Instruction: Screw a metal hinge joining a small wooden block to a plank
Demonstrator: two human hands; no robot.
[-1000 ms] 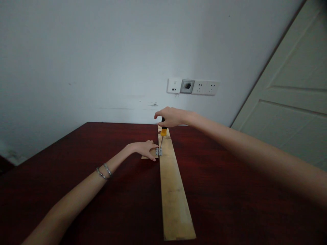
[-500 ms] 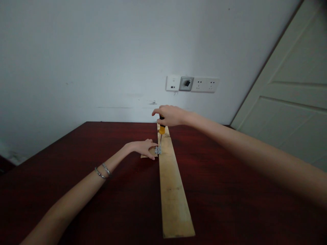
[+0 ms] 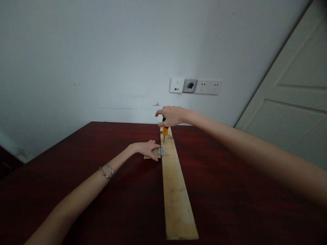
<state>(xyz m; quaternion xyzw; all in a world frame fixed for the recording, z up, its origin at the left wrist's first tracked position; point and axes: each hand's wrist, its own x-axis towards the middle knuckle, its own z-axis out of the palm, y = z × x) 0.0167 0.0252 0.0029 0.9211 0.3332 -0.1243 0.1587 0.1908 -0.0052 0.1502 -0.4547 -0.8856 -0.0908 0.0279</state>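
My right hand [image 3: 172,116] is closed around the black and yellow handle of a screwdriver [image 3: 165,131], held upright. Its shaft slants down to a small metal hinge [image 3: 162,151] at the left edge of a long wooden board [image 3: 176,190]. Left of that board lies a short wooden piece [image 3: 156,153], which the hinge's other leaf covers in part. My left hand [image 3: 148,148] rests on the short piece, thumb and fingers spread to either side of the hinge. The screws, if any, are too small to make out.
The boards lie on a dark red table [image 3: 122,211] against a white wall [image 3: 122,61]. Sockets and switches [image 3: 208,87] are set in the wall above the table's back edge. A pale panelled door [image 3: 288,98] stands at the right.
The whole view has shifted slightly, so everything sits a little farther right. Both hands keep about the same place on the screwdriver and the short piece.
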